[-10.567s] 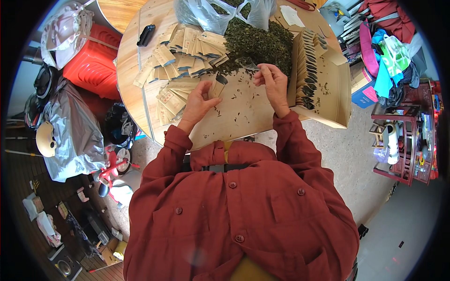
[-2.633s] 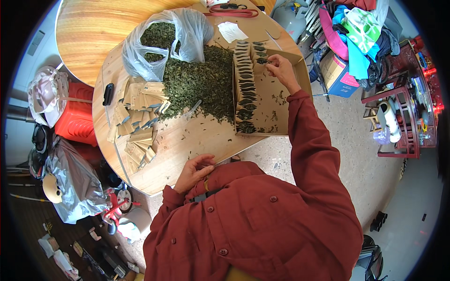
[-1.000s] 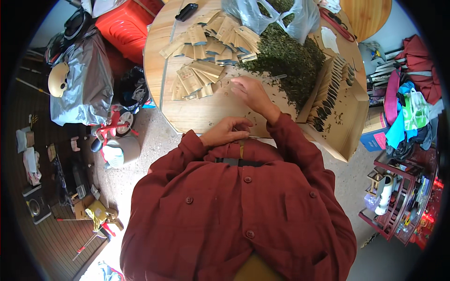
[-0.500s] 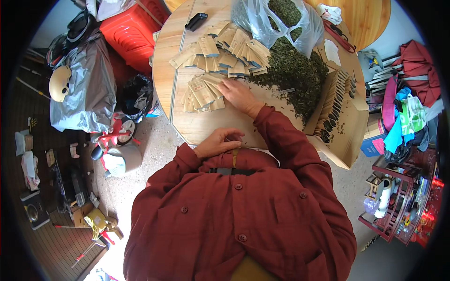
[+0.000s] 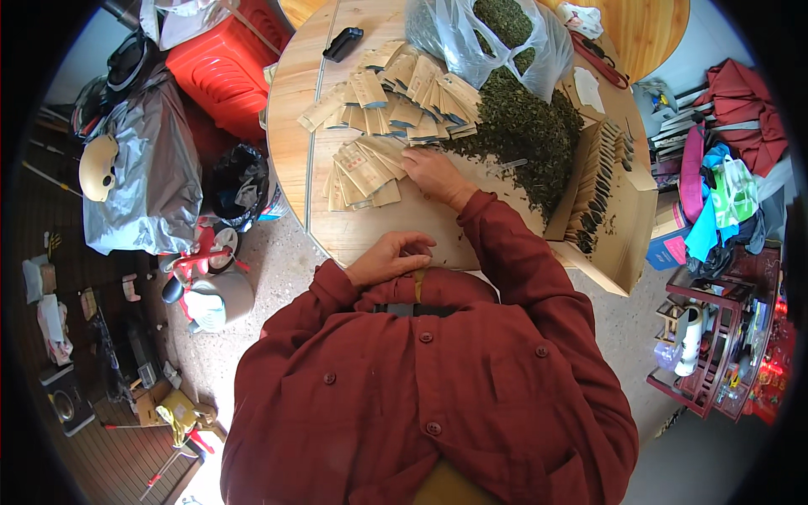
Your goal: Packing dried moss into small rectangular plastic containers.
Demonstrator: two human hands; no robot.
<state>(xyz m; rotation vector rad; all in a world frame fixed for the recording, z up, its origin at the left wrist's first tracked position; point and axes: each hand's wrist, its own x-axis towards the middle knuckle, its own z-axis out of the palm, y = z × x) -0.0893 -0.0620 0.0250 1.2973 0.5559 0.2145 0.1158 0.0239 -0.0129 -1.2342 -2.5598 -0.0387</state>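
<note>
My right hand (image 5: 438, 177) reaches over the table with its fingers bent together at the right edge of a small fanned heap of brown paper packets (image 5: 364, 175). The fingertips close on the edge of the nearest packets; the undersides of the fingers are hidden. By the table's near edge rests my left hand (image 5: 389, 257), loosely curled, with a gap between thumb and fingers and nothing in it. Behind the small heap lies a larger heap of similar packets (image 5: 412, 88). Dark green dried leaves (image 5: 539, 139) spread to the right of it.
A clear plastic bag (image 5: 459, 50) of leaves stands at the back. On the right, an open cardboard box (image 5: 627, 244) holds a row of filled packets (image 5: 593, 181). A black handheld object (image 5: 342, 44) lies back left. A black-lined bin (image 5: 240, 189) stands left of the table.
The small fanned heap has shifted slightly toward me and to the right, away from the larger heap. My right hand has drawn back a little with it. My left hand stays put.
</note>
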